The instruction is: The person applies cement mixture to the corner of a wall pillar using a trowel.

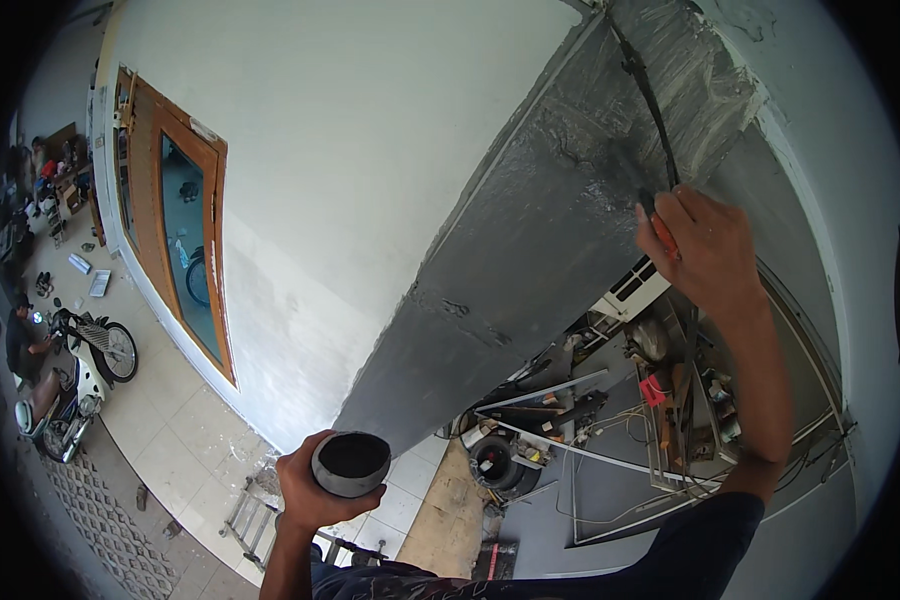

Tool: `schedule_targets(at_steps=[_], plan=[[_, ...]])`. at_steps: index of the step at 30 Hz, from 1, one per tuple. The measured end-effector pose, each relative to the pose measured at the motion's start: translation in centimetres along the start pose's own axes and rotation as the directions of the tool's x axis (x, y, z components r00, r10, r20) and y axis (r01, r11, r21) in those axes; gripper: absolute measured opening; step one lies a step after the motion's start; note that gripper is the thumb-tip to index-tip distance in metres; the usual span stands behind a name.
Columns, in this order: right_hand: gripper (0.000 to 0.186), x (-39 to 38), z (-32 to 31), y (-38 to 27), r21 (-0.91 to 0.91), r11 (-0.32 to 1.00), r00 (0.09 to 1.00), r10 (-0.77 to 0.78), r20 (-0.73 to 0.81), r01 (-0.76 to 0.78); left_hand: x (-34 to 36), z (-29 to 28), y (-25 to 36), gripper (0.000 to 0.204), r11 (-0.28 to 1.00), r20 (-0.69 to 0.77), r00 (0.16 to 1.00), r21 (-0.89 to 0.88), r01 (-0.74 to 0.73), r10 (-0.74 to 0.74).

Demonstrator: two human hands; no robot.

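Soft, diffuse light brightens the white wall (pixel 340 150), while the grey-coated surface (pixel 510 250) shows small pale glints toward the right. Fisheye curvature bends the left-hand floor tiles (pixel 175 400); black vignetting swallows the corners.

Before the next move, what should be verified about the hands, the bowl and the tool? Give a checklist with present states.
1. Left hand gripping the grey bowl: ok.
2. Right hand gripping the orange-handled tool: ok.
3. Black cable well clear of the right hand: not ok, it appears right beside the fingers.
4. Bowl's fill level: cannot tell, dark inside.
5. Footing: cannot tell, feet unseen.
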State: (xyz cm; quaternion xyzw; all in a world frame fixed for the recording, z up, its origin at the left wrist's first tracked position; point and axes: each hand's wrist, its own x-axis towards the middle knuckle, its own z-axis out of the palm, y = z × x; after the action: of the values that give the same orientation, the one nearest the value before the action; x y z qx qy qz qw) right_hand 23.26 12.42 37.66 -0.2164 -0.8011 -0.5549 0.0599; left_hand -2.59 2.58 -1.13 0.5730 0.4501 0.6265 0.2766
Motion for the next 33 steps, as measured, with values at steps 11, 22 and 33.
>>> schedule_targets(at_steps=[11, 22, 33], plan=[[0.02, 1.2, 0.8, -1.1, 0.193, 0.974, 0.984, 0.141, -0.107, -0.118, -2.4, -1.8, 1.1, 0.078, 0.997, -0.064, 0.997, 0.067, 0.041, -0.036], [0.019, -9.5, 7.2, -19.6, 0.878, 0.444, 0.885, 0.463, -0.054, -0.179, -6.5, -7.5, 2.1, 0.079, 0.945, -0.294, 0.948, 0.327, -0.019, 0.121], [0.024, -5.3, 9.4, -39.6, 0.67, -0.713, 0.608, 0.444, 0.658, -0.205, -9.9, -8.5, -0.4, 0.08, 0.902, -0.453, 0.885, 0.42, 0.103, 0.11]])
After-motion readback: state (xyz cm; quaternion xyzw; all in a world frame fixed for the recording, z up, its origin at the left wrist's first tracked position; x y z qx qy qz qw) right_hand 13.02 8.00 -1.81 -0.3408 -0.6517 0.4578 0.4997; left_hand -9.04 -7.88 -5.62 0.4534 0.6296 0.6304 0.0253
